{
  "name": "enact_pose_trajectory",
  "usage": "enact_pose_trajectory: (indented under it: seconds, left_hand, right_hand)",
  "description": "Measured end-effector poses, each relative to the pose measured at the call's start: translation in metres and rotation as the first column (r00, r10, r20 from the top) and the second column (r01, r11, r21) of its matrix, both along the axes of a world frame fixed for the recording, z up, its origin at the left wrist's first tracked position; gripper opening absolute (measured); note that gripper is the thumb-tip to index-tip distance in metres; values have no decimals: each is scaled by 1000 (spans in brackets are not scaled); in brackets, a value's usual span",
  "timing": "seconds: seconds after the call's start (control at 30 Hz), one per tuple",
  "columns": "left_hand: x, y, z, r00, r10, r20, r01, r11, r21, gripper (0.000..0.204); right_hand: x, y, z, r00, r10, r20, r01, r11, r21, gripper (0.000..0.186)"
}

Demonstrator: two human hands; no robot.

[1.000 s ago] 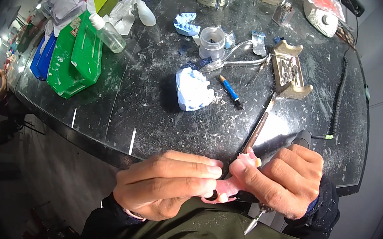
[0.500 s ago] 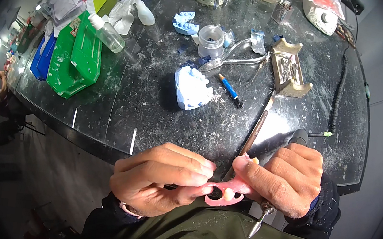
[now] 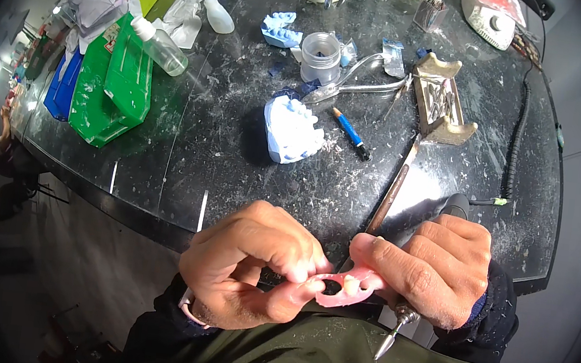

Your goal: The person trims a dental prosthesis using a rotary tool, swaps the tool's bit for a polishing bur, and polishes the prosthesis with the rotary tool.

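Observation:
Between my hands is a pink partial denture (image 3: pixel 344 298) with pale teeth and an oval gap near its left end. The thumb and fingers of my left hand (image 3: pixel 252 267) pinch that left end. My right hand (image 3: pixel 434 270) grips the denture's other end under its thumb, which hides part of it. That same hand also wraps round a rotary handpiece (image 3: pixel 455 206); its dark rear end sticks out above the knuckles. Below the palm, its metal bur (image 3: pixel 387 342) points down, apart from the denture and over my green apron (image 3: pixel 327 361).
Beyond my hands stand a pale blue dental cast (image 3: pixel 290 131), a blue pencil (image 3: pixel 350 134), a brown-handled knife (image 3: pixel 389 196), pliers (image 3: pixel 362 88) and a tool rest (image 3: pixel 443 102). Green bins (image 3: pixel 111 89) and a spray bottle (image 3: pixel 162 51) are at left. A coiled cord (image 3: pixel 515 143) runs along the right.
My left hand has rolled, its fingers curling closer onto the denture's left end. The denture has tilted, so its gap shows rounder. My right hand has barely moved.

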State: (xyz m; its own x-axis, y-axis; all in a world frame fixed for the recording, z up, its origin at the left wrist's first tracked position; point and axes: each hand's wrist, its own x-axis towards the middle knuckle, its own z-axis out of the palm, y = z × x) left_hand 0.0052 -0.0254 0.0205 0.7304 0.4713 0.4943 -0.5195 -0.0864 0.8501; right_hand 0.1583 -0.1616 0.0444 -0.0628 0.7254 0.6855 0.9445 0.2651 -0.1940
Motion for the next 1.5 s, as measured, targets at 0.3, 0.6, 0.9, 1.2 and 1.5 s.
enact_pose_trajectory:
  seconds: [0.3, 0.6, 0.9, 1.2, 1.5]
  left_hand:
    - [0, -6, 4, 957, -290, -1, 256, 849, -462, 10]
    - [5, -6, 2, 834, -518, 188, 466, 483, -741, 25]
    - [6, -5, -7, 996, 6, -94, -18, 991, -129, 25]
    - [3, 3, -1, 996, -6, -91, 19, 988, 152, 19]
    - [6, 5, -3, 999, 45, -8, -44, 997, 62, 22]
  right_hand:
    - [-1, 3, -2, 998, 9, -66, -6, 999, 43, 25]
    - [0, 1, 1, 977, 58, -206, -64, 998, -22, 20]
    - [4, 1, 6, 974, 41, -224, -60, 995, -78, 19]
    - [3, 1, 4, 952, 81, -295, -108, 991, -79, 32]
    - [-6, 1, 3, 972, -49, -231, 32, 997, -75, 49]
